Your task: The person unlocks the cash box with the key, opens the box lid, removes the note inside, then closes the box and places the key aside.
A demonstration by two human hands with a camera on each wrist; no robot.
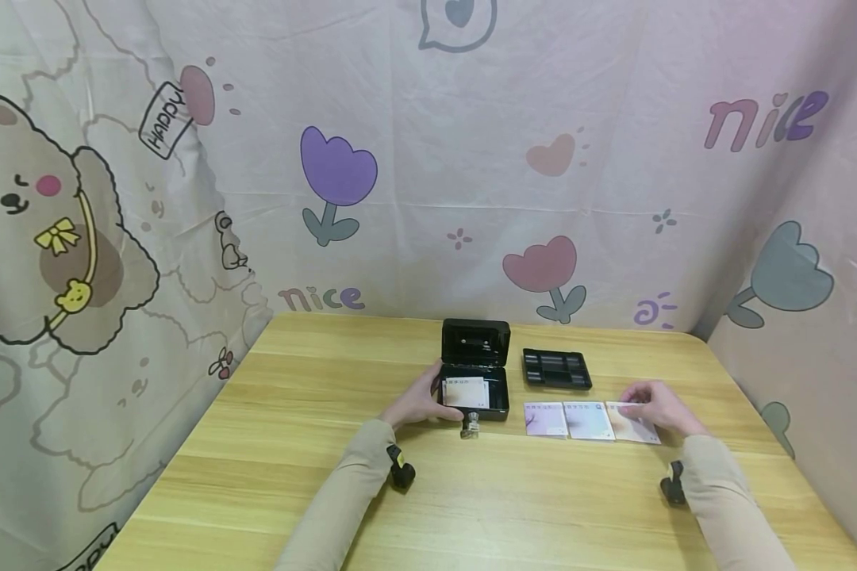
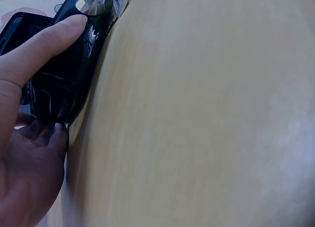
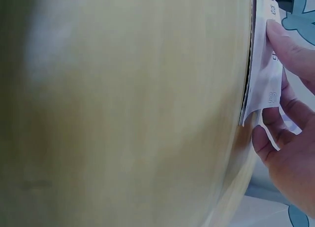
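Observation:
A black cash box stands with its lid raised on the table, with paper notes lying inside. My left hand grips its left side, the thumb across the front close to the round lock. To the right of the box lie a purple note, a blue note and an orange-tinted note in a row. My right hand pinches the far edge of the orange-tinted note, thumb on top; its fingertips are partly hidden behind the paper.
Behind the notes sits a black compartment tray. Keys hang at the box's front. A printed curtain encloses the wooden table at the back and sides.

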